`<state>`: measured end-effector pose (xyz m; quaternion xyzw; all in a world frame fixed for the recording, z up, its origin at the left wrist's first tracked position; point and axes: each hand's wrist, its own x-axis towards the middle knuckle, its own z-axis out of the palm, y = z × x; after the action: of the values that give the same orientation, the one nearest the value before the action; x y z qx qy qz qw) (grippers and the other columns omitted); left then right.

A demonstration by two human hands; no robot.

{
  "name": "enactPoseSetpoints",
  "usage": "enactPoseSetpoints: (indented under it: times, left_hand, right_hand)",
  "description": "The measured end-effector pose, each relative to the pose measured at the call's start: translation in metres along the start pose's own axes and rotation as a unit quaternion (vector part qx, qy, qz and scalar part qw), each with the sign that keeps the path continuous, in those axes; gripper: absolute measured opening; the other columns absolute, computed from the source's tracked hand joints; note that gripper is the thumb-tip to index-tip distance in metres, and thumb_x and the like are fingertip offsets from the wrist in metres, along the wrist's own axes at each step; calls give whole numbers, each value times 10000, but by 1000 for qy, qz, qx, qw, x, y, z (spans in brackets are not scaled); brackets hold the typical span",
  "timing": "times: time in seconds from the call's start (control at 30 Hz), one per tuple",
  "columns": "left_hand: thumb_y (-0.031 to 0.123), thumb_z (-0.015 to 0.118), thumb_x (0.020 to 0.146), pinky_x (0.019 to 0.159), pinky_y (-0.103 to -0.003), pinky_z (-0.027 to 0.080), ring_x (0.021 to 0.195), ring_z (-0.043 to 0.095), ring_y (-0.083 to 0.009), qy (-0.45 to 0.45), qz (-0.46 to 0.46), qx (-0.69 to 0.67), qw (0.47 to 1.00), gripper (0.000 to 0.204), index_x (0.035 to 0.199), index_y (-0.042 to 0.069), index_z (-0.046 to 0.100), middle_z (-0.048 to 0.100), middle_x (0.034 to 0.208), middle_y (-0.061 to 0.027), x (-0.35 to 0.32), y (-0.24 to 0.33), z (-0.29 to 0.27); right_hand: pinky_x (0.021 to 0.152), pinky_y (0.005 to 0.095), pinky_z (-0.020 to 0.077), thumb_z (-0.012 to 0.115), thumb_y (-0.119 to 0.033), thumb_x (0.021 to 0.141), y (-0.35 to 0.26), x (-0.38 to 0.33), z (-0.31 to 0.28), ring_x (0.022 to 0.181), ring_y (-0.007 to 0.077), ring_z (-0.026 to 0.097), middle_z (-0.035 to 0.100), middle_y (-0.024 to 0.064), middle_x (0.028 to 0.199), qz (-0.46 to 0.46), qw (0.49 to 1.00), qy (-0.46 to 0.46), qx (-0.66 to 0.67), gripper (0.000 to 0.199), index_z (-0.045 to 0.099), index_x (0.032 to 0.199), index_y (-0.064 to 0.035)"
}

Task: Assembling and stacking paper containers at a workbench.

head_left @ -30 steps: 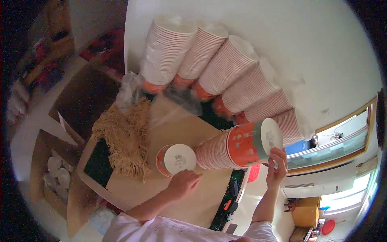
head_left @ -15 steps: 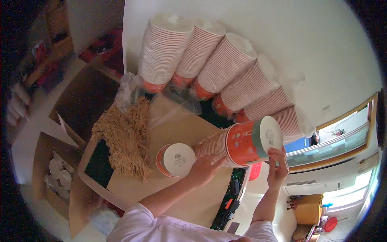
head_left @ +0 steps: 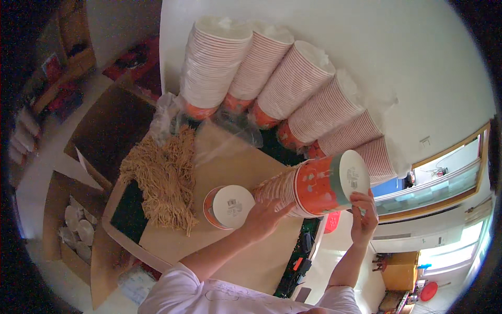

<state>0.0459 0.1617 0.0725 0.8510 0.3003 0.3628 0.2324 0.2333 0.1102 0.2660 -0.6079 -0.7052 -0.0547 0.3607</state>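
A stack of upside-down paper buckets (head_left: 278, 193) rises from the table, with tan strands hanging along its far side. Its top bucket (head_left: 316, 186) is orange with a green band and a white base. My right hand (head_left: 364, 217) grips this bucket by the edge of its base, fingers bent. Against the near side of the stack, by the rims, my left hand (head_left: 264, 219) rests with its fingers stretched out and apart. Just left of it stands a shorter upside-down bucket pile (head_left: 232, 206), apart from the stack. Part of its side is hidden by my left hand.
Several tall plastic-wrapped bucket stacks (head_left: 295, 81) line the wall. A heap of tan twine (head_left: 162, 183) lies on the cardboard-covered table (head_left: 219, 261) at left. Open cardboard boxes (head_left: 73, 261) stand on the floor. Black devices (head_left: 303, 251) sit at the table's right edge.
The top bucket has shifted very slightly to the right, along with my right hand. My left hand has stayed nearly in place against the stack.
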Motion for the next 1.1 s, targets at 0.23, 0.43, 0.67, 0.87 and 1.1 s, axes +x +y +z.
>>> enactPoseSetpoints:
  times: [0.23,0.43,0.67,0.87,1.1]
  left_hand:
    - [90,574,759,651,-353,463,784,548,-263,80,-84,-110,987,400,1142,119,464,521,914,-110,-5,11,1]
    - [152,631,753,571,-320,444,605,555,-203,81,-213,-341,912,168,844,36,550,549,710,-88,7,10,68]
    - [157,604,779,451,-237,400,512,490,-93,70,-314,-511,797,154,855,64,507,525,664,-22,15,11,74]
    - [125,576,778,394,-224,351,468,469,-75,121,-398,-511,752,124,685,46,552,490,544,-2,23,30,48]
    - [149,579,783,381,-237,344,444,445,-88,173,-373,-491,768,133,695,64,527,482,547,-2,15,30,42]
  right_hand:
    - [951,458,324,502,78,741,-7,-4,5,886,243,598,623,92,820,-2,999,-7,-36,109,518,765,-27]
    - [960,463,308,501,72,747,3,-8,5,902,238,592,616,76,837,-26,1000,8,-16,125,519,801,-39]
    - [940,445,319,522,47,757,4,-15,1,898,234,583,604,77,845,-28,999,27,16,111,543,823,-39]
    - [940,437,323,531,29,759,7,-16,-5,903,235,581,610,70,860,-32,999,31,29,106,556,837,-39]
    - [944,439,323,548,23,744,10,-18,-5,893,226,582,614,49,863,-37,996,52,64,113,554,833,-46]
